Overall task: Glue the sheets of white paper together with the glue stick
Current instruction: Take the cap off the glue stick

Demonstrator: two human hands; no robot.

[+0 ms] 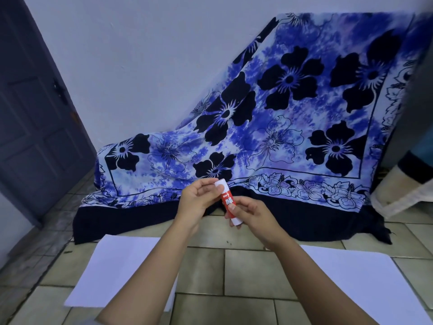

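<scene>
Your left hand (199, 198) pinches the white cap of a red-and-white plastic glue stick (228, 202); your right hand (251, 213) grips its body above two white paper sheets (121, 270) on the tiled floor (246, 266).

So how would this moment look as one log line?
stage: opening glue | left hand: on cap | right hand: holds glue stick | paper sheets: apart on floor

Two bare forearms reach up from the bottom edge and meet at centre frame, left hand (199, 198) and right hand (250, 213) both curled closed, fingertips nearly touching.
</scene>
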